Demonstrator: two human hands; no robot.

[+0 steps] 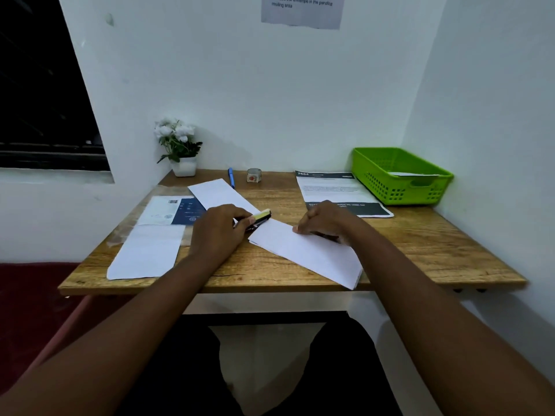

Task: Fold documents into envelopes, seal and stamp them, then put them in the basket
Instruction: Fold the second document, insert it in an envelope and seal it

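Lying nearest the front edge of the table (420,253), the envelope (309,253) runs with its long axis diagonal, from its far-left corner by the glue stick (260,217) to its near-right corner overhanging the table edge. It sits directly under the right hand (322,219), which is the nearer hand to it; the left hand (219,226) is just beside its far-left corner.

Right hand: fingers curled, fingertips pressing on the far long edge of the envelope. Whether the thumb pinches the paper cannot be told. Judged from this pose, the hand is holding the envelope flat for sealing.

Left hand: fingers curled round the glue stick, whose yellow-and-black end points right, toward the envelope's far-left corner. The tip is close to that corner; contact cannot be confirmed.

The coming move likely turns on this gap: the stick must travel right, along the envelope's far edge, while the right hand keeps the paper from sliding off the table.

Further left lies a stack of blank envelopes (147,250) beside a printed blue packet (177,211). Behind the left hand lies a white folded sheet (219,193). Beyond the right hand lies a printed document (336,187). At the far right stands the basket (399,187), well apart from both hands, with paper visible inside. Near the wall stand a stamp (254,175), a pen (231,177) and a flower pot (183,166).
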